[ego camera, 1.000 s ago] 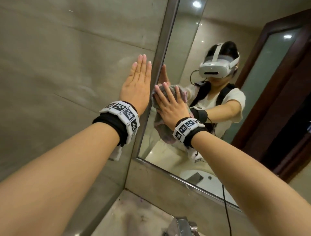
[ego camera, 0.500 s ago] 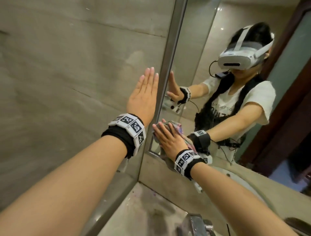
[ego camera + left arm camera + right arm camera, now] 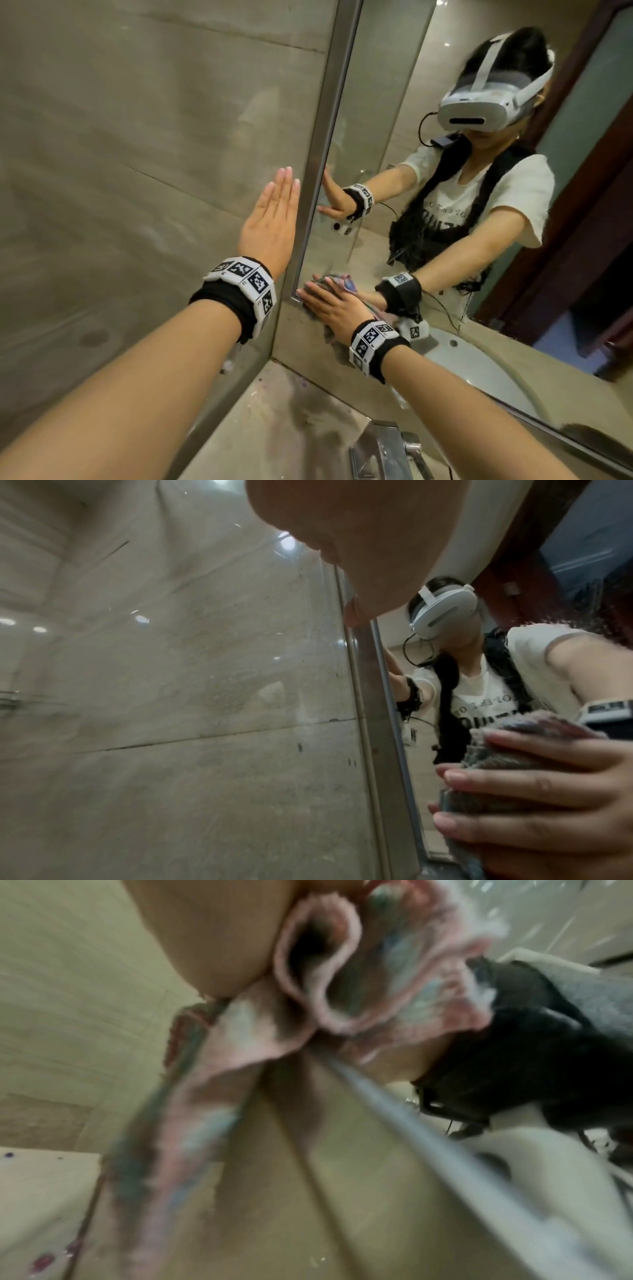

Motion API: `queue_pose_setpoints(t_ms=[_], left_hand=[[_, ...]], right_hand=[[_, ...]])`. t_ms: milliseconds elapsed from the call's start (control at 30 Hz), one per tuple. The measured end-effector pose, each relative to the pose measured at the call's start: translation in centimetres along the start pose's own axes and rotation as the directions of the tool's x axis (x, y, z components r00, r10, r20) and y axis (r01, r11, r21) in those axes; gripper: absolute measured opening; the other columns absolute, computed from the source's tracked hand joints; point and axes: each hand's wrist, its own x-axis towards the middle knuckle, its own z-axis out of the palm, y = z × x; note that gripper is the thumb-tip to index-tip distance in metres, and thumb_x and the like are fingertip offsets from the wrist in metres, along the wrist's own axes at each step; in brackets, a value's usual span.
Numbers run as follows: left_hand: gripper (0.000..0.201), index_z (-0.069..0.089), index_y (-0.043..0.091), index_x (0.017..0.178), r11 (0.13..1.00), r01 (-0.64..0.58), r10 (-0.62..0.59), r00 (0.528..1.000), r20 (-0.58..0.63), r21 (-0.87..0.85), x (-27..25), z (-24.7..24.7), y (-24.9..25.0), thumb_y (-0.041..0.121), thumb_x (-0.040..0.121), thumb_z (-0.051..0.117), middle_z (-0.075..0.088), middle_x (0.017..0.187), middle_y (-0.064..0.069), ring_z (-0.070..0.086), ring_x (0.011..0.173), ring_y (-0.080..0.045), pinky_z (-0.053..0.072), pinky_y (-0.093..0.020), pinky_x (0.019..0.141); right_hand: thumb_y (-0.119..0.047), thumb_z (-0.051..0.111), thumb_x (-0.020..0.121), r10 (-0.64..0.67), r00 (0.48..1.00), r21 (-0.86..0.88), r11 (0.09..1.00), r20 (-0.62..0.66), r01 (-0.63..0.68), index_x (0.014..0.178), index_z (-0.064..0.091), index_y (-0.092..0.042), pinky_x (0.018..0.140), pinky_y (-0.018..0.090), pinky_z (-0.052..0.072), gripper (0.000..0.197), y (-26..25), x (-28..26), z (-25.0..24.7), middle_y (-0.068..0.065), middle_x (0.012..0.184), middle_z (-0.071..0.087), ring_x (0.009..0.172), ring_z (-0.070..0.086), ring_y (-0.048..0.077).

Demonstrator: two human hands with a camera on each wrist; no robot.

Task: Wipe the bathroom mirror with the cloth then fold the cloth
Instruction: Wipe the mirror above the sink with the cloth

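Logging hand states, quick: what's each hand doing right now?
Left hand: open, flat on the wall.
Right hand: open, pressing the cloth on the mirror.

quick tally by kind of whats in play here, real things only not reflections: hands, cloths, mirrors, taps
hands: 2 (left hand, right hand)
cloth: 1
mirror: 1
tap: 1
total: 5

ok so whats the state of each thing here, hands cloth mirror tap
left hand: flat on the wall tile, fingers straight
right hand: fingers straight, pressing the cloth
cloth: bunched, unfolded, at the mirror's lower left corner
mirror: being wiped
tap: no water seen
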Motion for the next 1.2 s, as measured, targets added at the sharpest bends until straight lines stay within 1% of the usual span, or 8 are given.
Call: queue_pose_setpoints(t_ms=[200,333,467,567,700,800,1033,1200], left_hand=[[0.064,-0.004,-0.006,0.146,0.994,-0.011,0.015,0.999,-0.029,0.113,0.1,0.2,0.0,0.0,0.082,0.0,0.0,0.156,-0.021,0.001,0.146,-0.029,-0.008,-0.037,0.114],[0.062,-0.008,-0.007,0.145,0.995,-0.005,0.004,1.0,0.015,0.103,0.1,0.2,-0.1,-0.001,0.084,0.001,-0.003,0.155,-0.023,-0.002,0.145,-0.031,-0.029,-0.043,0.105],[0.062,-0.021,-0.01,0.139,0.997,-0.015,0.012,0.999,0.045,0.074,0.2,0.1,-0.3,-0.002,0.081,-0.002,-0.011,0.154,-0.025,-0.009,0.145,-0.032,-0.034,-0.046,0.096],[0.064,-0.018,-0.009,0.142,1.0,-0.014,0.012,0.997,0.071,0.028,0.2,0.0,-0.3,-0.003,0.08,-0.003,-0.014,0.153,-0.025,-0.012,0.144,-0.031,-0.036,-0.041,0.096],[0.065,-0.018,-0.008,0.142,0.999,-0.018,0.021,0.998,0.063,-0.036,0.3,0.2,-0.3,-0.003,0.079,-0.002,-0.016,0.153,-0.025,-0.014,0.144,-0.031,-0.035,-0.037,0.098],[0.064,-0.017,-0.009,0.142,0.999,-0.017,0.018,0.999,0.047,-0.04,0.2,0.3,-0.2,-0.002,0.08,-0.001,-0.015,0.153,-0.025,-0.013,0.144,-0.032,-0.028,-0.036,0.105],[0.061,-0.017,-0.01,0.142,0.998,-0.045,0.045,0.999,0.019,-0.034,0.1,0.6,-0.3,0.0,0.085,0.003,-0.011,0.154,-0.026,-0.009,0.145,-0.032,-0.012,-0.038,0.115],[0.063,-0.011,-0.009,0.144,0.998,-0.066,0.066,0.998,-0.008,0.021,-0.2,0.5,-0.2,0.0,0.083,0.004,-0.007,0.154,-0.026,-0.005,0.145,-0.033,-0.007,-0.039,0.116]], right_hand=[[-0.044,0.034,0.084,0.067,0.975,-0.06,0.995,-0.211,-0.081,0.137,0.047,-0.008,0.113,0.046,-0.004,0.065,5.7,-3.3,-4.5,0.01,0.147,0.041,0.144,-0.018,0.022],[-0.034,0.036,0.089,0.135,0.945,-0.142,0.973,-0.298,-0.184,0.14,0.043,-0.011,0.114,0.045,-0.003,0.056,10.7,-4.7,-9.0,0.008,0.148,0.039,0.144,-0.018,0.022],[-0.025,0.045,0.09,0.223,0.91,-0.251,0.914,-0.349,-0.32,0.142,0.037,-0.012,0.115,0.043,-0.01,0.055,15.1,-6.6,-13.5,0.008,0.15,0.037,0.141,0.013,0.031],[-0.031,0.045,0.092,0.281,0.883,-0.289,0.87,-0.376,-0.4,0.144,0.035,-0.011,0.114,0.047,-0.007,0.056,16.7,-7.9,-15.3,0.009,0.152,0.032,0.14,0.02,0.035],[-0.063,0.03,0.09,0.427,0.818,-0.202,0.826,-0.386,-0.527,0.145,0.033,-0.008,0.113,0.053,-0.002,0.078,14.8,-7.8,-14.1,0.012,0.153,0.029,0.139,0.017,0.04],[-0.06,0.01,0.094,0.525,0.77,-0.126,0.791,-0.363,-0.599,0.144,0.031,-0.006,0.112,0.056,0.0,0.077,12.6,-7.3,-12.3,0.013,0.153,0.028,0.14,0.019,0.043],[-0.063,0.034,0.087,0.451,0.825,-0.125,0.848,-0.34,-0.514,0.145,0.027,-0.007,0.113,0.051,-0.008,0.081,7.4,-7.5,-5.8,0.007,0.153,0.017,0.142,-0.022,0.032],[-0.054,0.045,0.088,0.282,0.91,-0.047,0.949,-0.305,-0.311,0.148,0.018,-0.01,0.114,0.047,-0.02,0.079,4.1,-8.0,-0.7,0.004,0.158,-0.012,0.145,-0.016,0.026]])
